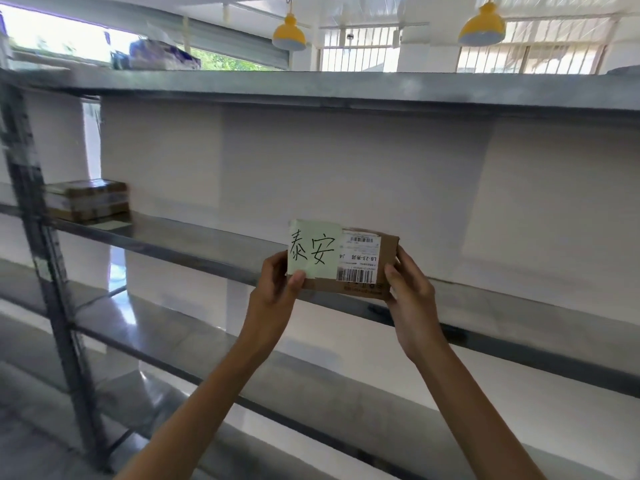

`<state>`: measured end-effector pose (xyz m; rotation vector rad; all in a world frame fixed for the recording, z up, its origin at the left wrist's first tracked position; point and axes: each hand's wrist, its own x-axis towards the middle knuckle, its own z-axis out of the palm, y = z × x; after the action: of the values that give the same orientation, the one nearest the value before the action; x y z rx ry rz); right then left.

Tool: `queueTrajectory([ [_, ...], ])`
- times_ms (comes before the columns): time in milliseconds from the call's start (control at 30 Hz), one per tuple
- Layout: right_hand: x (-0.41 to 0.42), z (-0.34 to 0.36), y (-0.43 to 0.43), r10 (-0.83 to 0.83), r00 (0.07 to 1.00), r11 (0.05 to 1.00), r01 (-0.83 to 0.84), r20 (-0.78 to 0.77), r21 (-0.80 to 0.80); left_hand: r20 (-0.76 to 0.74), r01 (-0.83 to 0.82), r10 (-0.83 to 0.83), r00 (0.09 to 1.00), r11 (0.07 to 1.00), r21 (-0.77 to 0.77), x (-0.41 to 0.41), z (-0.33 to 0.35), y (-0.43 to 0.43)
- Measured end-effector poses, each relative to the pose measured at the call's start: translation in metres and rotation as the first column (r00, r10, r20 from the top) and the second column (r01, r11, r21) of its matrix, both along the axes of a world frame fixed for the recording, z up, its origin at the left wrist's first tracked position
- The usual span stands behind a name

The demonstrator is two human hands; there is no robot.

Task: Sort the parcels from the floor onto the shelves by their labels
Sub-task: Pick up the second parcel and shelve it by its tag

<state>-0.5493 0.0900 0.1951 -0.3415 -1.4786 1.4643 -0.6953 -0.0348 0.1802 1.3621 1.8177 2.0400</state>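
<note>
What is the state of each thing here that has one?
Small brown cardboard parcel: taped shut, held upright.
Pale green handwritten note: stuck on the parcel's front.
Left hand: grips the parcel's left end.
Right hand: grips the parcel's right end.
Stack of brown parcels: resting on the grey metal shelf, far left.

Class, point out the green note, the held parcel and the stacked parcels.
green note (313, 249), head view, handwritten middle.
held parcel (388, 247), head view, bare cardboard at right.
stacked parcels (86, 200), head view, stack's front side.
</note>
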Motion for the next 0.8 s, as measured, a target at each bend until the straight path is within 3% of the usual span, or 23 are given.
queueTrajectory([
  [233,-0.053,0.0,-0.038,0.162,0.987,0.985,-0.162,-0.008,-0.065,0.004,-0.144,0.144,0.99,0.989,-0.024,-0.037,-0.009,-0.056],
  [367,-0.085,-0.002,-0.066,0.24,0.971,0.968,-0.238,0.022,-0.079,0.1,-0.168,0.171,0.98,0.985,-0.041,-0.066,-0.009,-0.086],
  [800,-0.191,-0.031,-0.143,0.297,0.949,0.943,-0.275,0.102,-0.188,0.047,-0.216,0.236,0.971,0.94,-0.265,-0.166,-0.042,-0.182],
])
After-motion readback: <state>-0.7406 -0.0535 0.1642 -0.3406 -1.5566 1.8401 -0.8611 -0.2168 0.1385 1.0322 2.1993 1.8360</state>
